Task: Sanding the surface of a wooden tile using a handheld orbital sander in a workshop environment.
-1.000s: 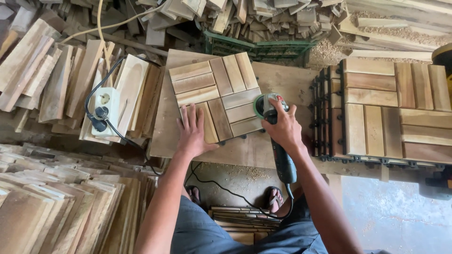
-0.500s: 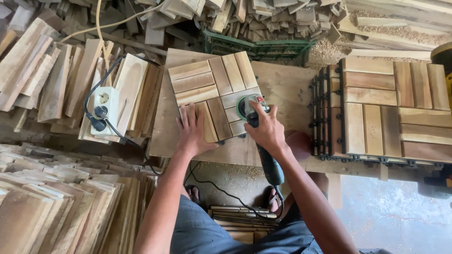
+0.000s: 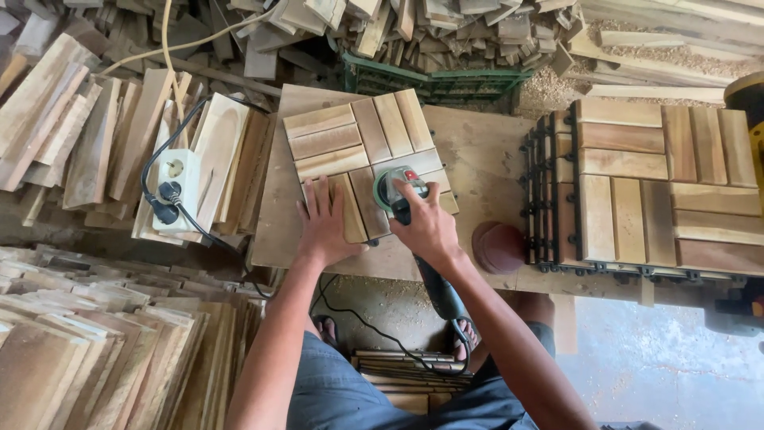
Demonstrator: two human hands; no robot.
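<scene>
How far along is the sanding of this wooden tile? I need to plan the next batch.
Done: finished-looking tiles stacked beside the bench. In hand: left hand pins the tile; right hand runs the sander on its near corner. Remaining: cannot tell which slats are sanded.

No packages, labels, signs, screens visible.

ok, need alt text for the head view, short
A person's right hand presses a green handheld power sander onto a square slatted wooden tile on a plywood workbench, while the left hand lies flat on the tile. Stacked wooden tiles sit right; a white power strip lies left.
</scene>
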